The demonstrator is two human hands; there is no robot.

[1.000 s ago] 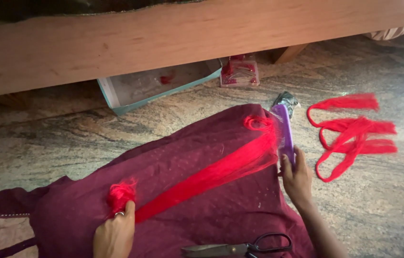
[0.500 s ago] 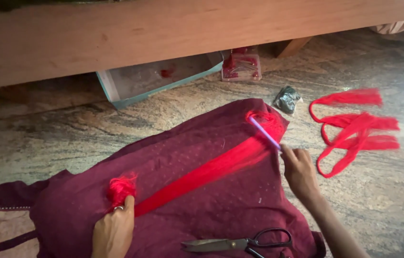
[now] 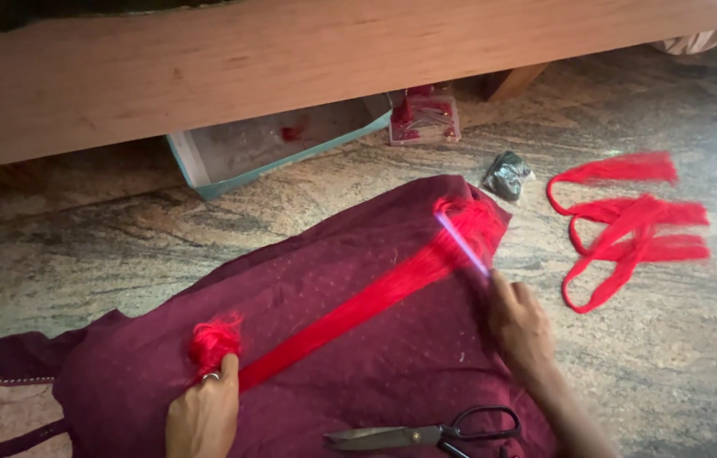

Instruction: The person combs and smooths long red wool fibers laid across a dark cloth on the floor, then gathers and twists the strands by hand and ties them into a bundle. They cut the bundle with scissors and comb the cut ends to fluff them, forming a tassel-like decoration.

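The left hand [image 3: 202, 417] is closed in a fist around the lower end of a long bundle of red threads [image 3: 358, 298], pinning it against the maroon cloth [image 3: 350, 373]; a ring shows on 1 finger, and a frayed tuft of thread sticks up just above the knuckles. The right hand [image 3: 521, 326] is loosely curled, its fingers pinched on a thin pale purple comb [image 3: 462, 243], blurred in the picture, which lies across the upper end of the bundle.

The bundle runs as 1 straight band, its long axis diagonal from lower left at the fist to upper right, where it fans out near the cloth's edge.

Black-handled scissors [image 3: 426, 434] lie on the cloth near the bottom, blades pointing left. The cloth is spread on a speckled stone floor [image 3: 121, 246]. To the right, apart from the cloth, lies a loose tangle of red thread loops [image 3: 630, 225], with a small dark crumpled packet [image 3: 507, 175] between. A wooden bed frame [image 3: 291, 59] crosses the top, with a clear plastic box [image 3: 274, 144] beneath it.
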